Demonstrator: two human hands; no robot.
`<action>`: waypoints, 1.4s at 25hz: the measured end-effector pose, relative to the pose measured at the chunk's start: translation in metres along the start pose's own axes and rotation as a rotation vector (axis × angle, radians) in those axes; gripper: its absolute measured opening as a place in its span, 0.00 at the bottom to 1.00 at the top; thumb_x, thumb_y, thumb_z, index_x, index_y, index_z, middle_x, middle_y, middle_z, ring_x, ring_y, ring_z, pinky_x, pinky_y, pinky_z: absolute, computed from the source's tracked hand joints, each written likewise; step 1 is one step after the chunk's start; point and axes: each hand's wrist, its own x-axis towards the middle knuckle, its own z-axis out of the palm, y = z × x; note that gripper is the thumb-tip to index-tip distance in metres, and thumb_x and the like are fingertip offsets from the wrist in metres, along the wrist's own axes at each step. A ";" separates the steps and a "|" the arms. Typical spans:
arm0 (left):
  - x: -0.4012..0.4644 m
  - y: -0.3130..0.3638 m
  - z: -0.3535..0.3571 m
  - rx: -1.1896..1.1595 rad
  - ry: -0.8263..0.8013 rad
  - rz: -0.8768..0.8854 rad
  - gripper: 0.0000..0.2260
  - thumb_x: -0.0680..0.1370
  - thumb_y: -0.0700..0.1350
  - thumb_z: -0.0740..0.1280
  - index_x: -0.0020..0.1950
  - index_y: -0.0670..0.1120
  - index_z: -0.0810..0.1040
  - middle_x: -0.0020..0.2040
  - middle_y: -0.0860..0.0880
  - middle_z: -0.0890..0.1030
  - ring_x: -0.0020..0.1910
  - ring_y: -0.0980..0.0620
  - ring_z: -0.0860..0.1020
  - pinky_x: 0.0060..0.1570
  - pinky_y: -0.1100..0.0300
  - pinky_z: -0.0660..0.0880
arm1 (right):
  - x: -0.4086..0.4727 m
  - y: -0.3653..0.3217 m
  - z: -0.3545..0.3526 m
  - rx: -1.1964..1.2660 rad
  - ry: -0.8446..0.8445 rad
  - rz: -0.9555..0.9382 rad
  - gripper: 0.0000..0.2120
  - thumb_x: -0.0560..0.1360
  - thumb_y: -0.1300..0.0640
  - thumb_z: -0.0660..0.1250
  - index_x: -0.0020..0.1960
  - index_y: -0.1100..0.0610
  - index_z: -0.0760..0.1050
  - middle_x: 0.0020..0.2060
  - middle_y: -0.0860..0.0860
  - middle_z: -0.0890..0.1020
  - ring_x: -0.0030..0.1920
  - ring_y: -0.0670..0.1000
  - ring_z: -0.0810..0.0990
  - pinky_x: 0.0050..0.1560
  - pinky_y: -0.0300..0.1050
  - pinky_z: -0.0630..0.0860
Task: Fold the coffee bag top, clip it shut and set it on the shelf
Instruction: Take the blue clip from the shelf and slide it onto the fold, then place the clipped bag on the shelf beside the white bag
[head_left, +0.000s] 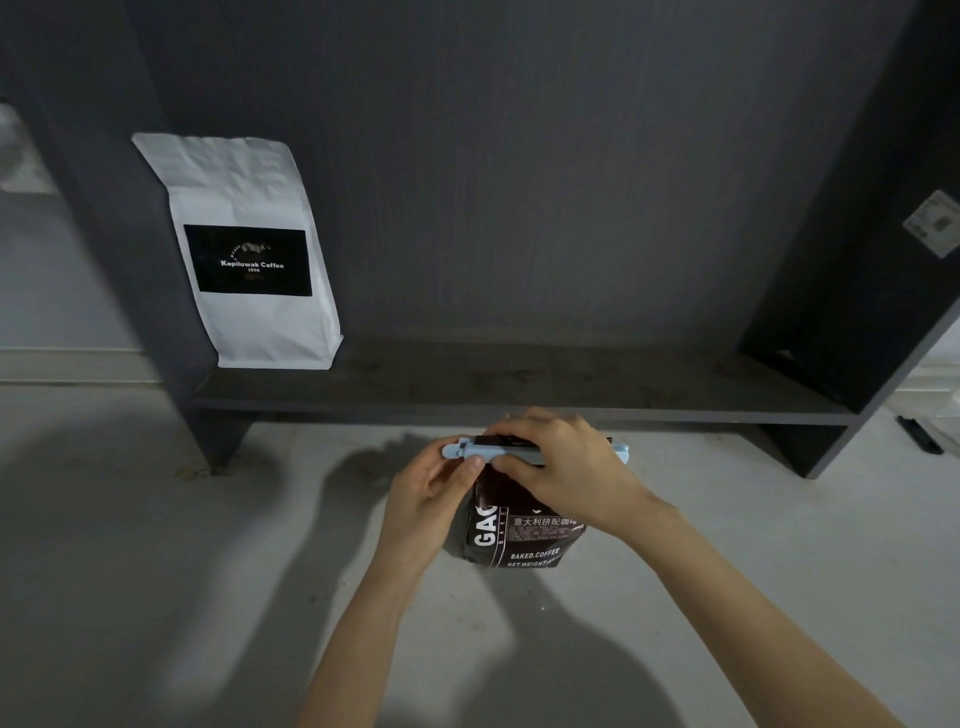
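Observation:
A dark brown coffee bag (519, 540) with white lettering stands upright on the pale floor just in front of the shelf. A light blue bag clip (470, 450) lies across its folded top. My left hand (428, 488) pinches the clip's left end between thumb and fingers. Pressing down from above, my right hand (561, 467) covers the middle of the clip and the bag top; only the clip's right tip (622, 450) sticks out past it. Behind the bag runs the dark grey shelf board (519, 384).
A white coffee bag (249, 249) with a black label stands at the shelf's left end, leaning against the back panel. Dark side panels (852, 260) bound the shelf on both sides. A small black object (917, 434) lies on the floor at far right.

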 end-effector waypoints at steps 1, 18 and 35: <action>0.000 0.000 0.000 -0.003 0.000 0.002 0.10 0.73 0.36 0.63 0.44 0.51 0.78 0.37 0.62 0.84 0.41 0.66 0.80 0.39 0.76 0.73 | 0.000 -0.001 0.001 0.010 0.014 0.013 0.14 0.73 0.53 0.63 0.58 0.52 0.73 0.55 0.52 0.79 0.54 0.53 0.77 0.58 0.48 0.69; -0.003 -0.005 0.002 -0.003 0.018 -0.002 0.07 0.73 0.36 0.64 0.41 0.48 0.75 0.33 0.58 0.83 0.37 0.63 0.79 0.38 0.74 0.74 | -0.001 -0.002 0.009 0.020 0.087 0.069 0.11 0.73 0.54 0.63 0.55 0.52 0.74 0.55 0.50 0.79 0.53 0.53 0.77 0.57 0.43 0.59; -0.001 0.005 -0.001 0.104 -0.010 -0.017 0.14 0.73 0.35 0.63 0.46 0.55 0.75 0.46 0.57 0.79 0.42 0.71 0.78 0.40 0.80 0.70 | -0.033 0.042 -0.016 0.224 0.319 0.129 0.25 0.70 0.47 0.66 0.65 0.49 0.66 0.56 0.45 0.74 0.57 0.42 0.71 0.56 0.35 0.68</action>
